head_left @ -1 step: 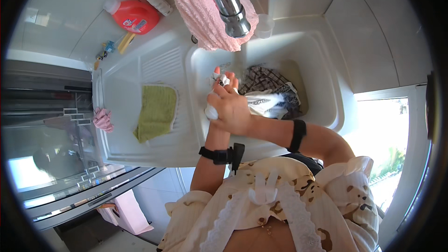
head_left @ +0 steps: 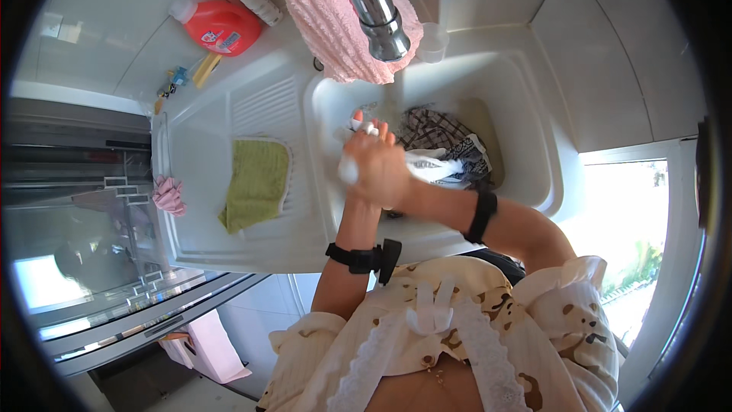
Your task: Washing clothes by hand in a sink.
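Left hand (head_left: pixel 374 172) and right hand (head_left: pixel 396 183), grips clamped on white cloth (head_left: pixel 431 162), over sink (head_left: pixel 534 107)

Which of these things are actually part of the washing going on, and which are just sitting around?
In use:
left hand and right hand, clasped over the white cloth
checked garment in the sink
tap

Lying about:
green cloth on the drainer
red detergent bottle
pink towel
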Motion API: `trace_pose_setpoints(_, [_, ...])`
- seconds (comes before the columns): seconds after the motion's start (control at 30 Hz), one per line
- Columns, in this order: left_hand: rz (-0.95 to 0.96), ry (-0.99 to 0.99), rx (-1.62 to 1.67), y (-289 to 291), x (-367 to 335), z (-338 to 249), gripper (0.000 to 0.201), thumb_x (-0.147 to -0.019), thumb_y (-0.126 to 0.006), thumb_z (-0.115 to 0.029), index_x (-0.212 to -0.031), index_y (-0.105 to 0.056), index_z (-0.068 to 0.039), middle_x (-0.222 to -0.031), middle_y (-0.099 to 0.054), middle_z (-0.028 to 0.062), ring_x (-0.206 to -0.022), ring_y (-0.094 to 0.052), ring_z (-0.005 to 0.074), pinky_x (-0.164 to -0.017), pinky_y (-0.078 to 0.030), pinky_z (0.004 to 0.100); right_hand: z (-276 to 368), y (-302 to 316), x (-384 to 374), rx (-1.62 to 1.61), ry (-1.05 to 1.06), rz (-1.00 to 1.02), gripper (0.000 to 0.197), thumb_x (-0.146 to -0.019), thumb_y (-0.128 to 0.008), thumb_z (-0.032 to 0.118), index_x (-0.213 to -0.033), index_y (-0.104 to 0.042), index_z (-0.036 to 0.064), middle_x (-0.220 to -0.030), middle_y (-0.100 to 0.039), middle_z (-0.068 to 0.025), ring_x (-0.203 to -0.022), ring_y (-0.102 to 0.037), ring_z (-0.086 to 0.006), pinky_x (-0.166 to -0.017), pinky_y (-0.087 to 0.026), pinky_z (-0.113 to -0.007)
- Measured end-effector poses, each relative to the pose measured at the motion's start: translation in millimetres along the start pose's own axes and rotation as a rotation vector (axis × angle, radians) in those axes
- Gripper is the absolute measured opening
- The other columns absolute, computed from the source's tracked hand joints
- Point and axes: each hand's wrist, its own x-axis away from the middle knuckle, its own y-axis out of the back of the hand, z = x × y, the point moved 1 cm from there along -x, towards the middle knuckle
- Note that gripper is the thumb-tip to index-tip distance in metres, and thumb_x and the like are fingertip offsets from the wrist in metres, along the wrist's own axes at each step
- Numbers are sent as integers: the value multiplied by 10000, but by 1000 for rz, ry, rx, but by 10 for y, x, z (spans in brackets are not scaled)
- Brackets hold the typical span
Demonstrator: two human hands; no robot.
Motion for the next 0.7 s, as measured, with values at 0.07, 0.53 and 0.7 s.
trace_pose_setpoints(0.07, [-514, 50, -353, -117, 14, -33, 344, -880, -287, -136, -1214, -337, -68, -1179, -406, 85, -1156, -322, 213, -981, -247, 379, -244, 1, -194, -294, -351, 42, 441, -598, -608, 240, -972, -501, 33, -948, -534, -167, -856, -546, -330, -711, -444, -403])
trace_pose_setpoints(0.53, [-214, -96, -198, -95, 142, 133, 446, -866, -354, -339, -1237, -293, -100, -1203, -380, 95, -1112, -386, 226, -923, -326, 401, -330, -210, -114, -299, -307, -95, 318, -563, -635, 196, -844, -548, 73, -687, -584, -92, -622, -563, -337, -593, -457, -401])
trace_pose_setpoints(0.7, [-429, 11, -97, -311, 126, -14, 395, -868, -326, -382, -1101, -416, -76, -1093, -475, 89, -1037, -448, 194, -850, -394, 321, -380, -76, -11, -329, -224, -153, 198, -625, -608, 65, -796, -507, 53, -914, -486, -130, -818, -499, -333, -653, -423, -401])
